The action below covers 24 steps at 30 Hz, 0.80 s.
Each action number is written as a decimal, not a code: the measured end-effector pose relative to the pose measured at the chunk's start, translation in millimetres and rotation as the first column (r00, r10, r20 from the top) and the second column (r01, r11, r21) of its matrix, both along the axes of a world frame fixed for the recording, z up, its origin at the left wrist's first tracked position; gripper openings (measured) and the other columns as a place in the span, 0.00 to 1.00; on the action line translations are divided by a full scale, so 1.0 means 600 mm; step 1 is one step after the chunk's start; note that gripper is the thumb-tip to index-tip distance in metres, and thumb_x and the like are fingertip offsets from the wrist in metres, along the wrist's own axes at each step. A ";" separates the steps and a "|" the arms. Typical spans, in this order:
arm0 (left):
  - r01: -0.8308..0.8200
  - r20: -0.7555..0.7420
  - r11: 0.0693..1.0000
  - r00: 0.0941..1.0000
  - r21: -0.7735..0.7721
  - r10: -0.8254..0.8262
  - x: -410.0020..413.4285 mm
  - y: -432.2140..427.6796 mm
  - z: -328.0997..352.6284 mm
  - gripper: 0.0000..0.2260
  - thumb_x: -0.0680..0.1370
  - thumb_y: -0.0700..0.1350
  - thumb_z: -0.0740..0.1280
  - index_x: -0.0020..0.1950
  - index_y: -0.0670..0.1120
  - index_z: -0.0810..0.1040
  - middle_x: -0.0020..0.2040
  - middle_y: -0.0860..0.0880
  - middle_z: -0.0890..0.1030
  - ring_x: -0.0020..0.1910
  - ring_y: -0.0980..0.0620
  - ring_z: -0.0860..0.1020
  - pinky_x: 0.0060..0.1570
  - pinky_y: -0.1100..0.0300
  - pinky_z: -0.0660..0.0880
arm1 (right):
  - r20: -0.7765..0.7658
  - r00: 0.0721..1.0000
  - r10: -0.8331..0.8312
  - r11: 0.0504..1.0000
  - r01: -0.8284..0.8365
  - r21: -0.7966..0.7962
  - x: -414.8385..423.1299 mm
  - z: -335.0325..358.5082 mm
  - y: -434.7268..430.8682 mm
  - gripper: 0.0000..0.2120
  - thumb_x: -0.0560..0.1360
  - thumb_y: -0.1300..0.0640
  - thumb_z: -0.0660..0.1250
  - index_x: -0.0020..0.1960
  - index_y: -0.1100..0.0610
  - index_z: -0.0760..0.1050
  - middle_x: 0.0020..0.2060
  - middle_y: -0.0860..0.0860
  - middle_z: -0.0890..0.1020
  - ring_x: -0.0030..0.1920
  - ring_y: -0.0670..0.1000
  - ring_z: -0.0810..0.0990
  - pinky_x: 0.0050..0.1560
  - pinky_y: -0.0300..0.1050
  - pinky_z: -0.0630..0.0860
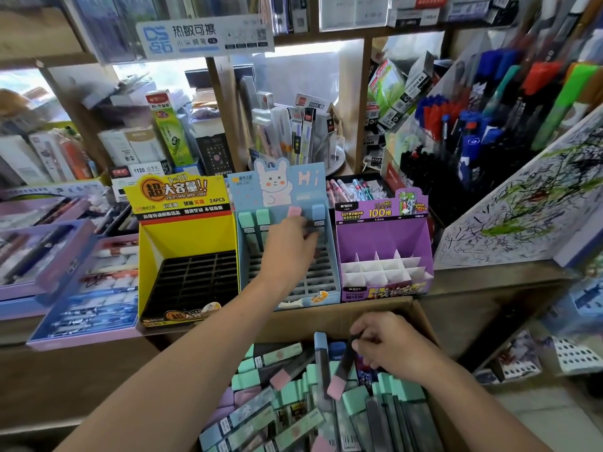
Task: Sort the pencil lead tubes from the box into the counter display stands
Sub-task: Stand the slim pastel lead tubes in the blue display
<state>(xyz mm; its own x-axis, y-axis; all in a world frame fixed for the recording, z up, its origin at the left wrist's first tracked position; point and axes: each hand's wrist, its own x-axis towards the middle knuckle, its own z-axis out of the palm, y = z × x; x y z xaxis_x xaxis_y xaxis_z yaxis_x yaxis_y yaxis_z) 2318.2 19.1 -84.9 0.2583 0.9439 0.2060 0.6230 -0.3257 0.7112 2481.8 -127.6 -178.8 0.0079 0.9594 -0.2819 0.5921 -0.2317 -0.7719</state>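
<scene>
Head view: at the wooden counter (489,275), left hand (288,246) pinches one tube (294,212), right hand (388,347) another.

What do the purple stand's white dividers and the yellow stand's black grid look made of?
White dividers: thin folded card, matte, judging by the creased pointed tabs. Black grid: probably moulded plastic, dull finish, with even rectangular cells; dark card cannot be ruled out.

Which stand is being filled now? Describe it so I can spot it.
On the counter behind the box sit a yellow stand, a blue stand and a purple stand. It is the blue one in the middle, under the left hand. Only it has a white bunny header and tubes standing in it.
</scene>
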 end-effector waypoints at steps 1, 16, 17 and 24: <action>0.011 0.015 1.000 1.000 -0.001 -0.011 -0.008 -0.012 0.002 0.10 0.82 0.39 0.66 0.62 0.42 0.81 0.48 0.45 0.87 0.40 0.49 0.86 0.46 0.48 0.85 | 0.002 1.000 0.002 1.000 -0.002 0.005 -0.001 0.002 0.000 0.08 0.79 0.57 0.71 0.50 0.43 0.77 0.38 0.45 0.86 0.36 0.44 0.85 0.39 0.40 0.81; 0.025 -0.173 0.900 0.979 -0.436 -0.111 -0.266 -0.238 -0.056 0.21 0.76 0.49 0.74 0.68 0.57 0.75 0.55 0.60 0.78 0.54 0.65 0.78 0.57 0.65 0.78 | 0.067 0.941 0.331 0.941 -0.335 0.043 -0.105 0.038 -0.019 0.13 0.75 0.54 0.76 0.58 0.46 0.81 0.45 0.43 0.83 0.47 0.38 0.82 0.46 0.34 0.79; 0.018 -0.201 0.885 0.971 -0.464 -0.126 -0.273 -0.250 -0.067 0.23 0.75 0.51 0.75 0.68 0.59 0.73 0.56 0.62 0.77 0.55 0.65 0.77 0.57 0.66 0.76 | 0.093 0.919 0.383 0.921 -0.387 0.034 -0.117 0.040 -0.020 0.15 0.74 0.51 0.77 0.60 0.45 0.80 0.47 0.40 0.82 0.49 0.36 0.81 0.47 0.31 0.78; -0.030 -0.360 0.847 0.913 -0.531 -0.193 -0.285 -0.290 -0.092 0.27 0.70 0.56 0.73 0.67 0.63 0.70 0.59 0.61 0.70 0.64 0.56 0.71 0.64 0.61 0.71 | 0.230 0.744 0.627 0.774 -0.630 -0.071 -0.181 0.029 -0.021 0.26 0.72 0.41 0.77 0.66 0.45 0.75 0.58 0.35 0.74 0.59 0.39 0.72 0.59 0.40 0.71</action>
<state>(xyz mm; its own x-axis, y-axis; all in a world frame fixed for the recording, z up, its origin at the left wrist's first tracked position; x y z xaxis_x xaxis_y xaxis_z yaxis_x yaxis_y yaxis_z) 2146.9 -154.9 -140.2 0.2911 0.8516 -0.4359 0.8684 -0.0441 0.4938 2373.0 -140.0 -161.2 -0.5352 0.7731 -0.3403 0.7586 0.2628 -0.5962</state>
